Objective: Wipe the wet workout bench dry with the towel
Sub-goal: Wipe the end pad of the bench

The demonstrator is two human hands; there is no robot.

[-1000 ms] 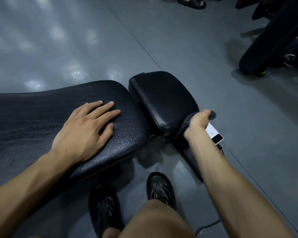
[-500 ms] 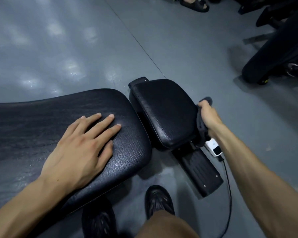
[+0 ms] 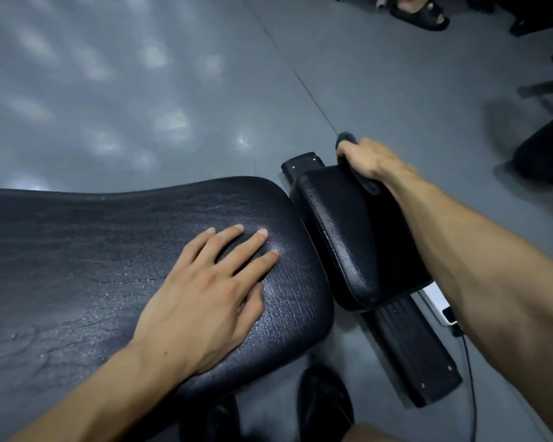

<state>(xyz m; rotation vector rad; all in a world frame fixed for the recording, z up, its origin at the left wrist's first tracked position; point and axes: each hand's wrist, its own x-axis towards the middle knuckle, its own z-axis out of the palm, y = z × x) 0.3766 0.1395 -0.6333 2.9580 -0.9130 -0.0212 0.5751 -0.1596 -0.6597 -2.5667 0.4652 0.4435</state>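
Towel in fist, a person bends over a black textured-vinyl workout bench (image 3: 115,250) that fills the lower left and middle of the frame. The right hand (image 3: 369,159), right of centre, has its fingers curled shut around a bunched dark grey towel (image 3: 366,183), pressed against the far edge of the bench's small black seat pad (image 3: 358,240). The left hand (image 3: 205,301) lies flat on the long back pad, fingers spread and holding nothing, seemingly to steady the body. Droplets glint on the vinyl beside the left fingertips (image 3: 262,231). The wiping looks to be under way on the seat pad; the next stroke probably calls for drawing the towel back across it, then onto the long pad. A white charger (image 3: 436,303) lies on the grey floor (image 3: 141,90) at lower right.
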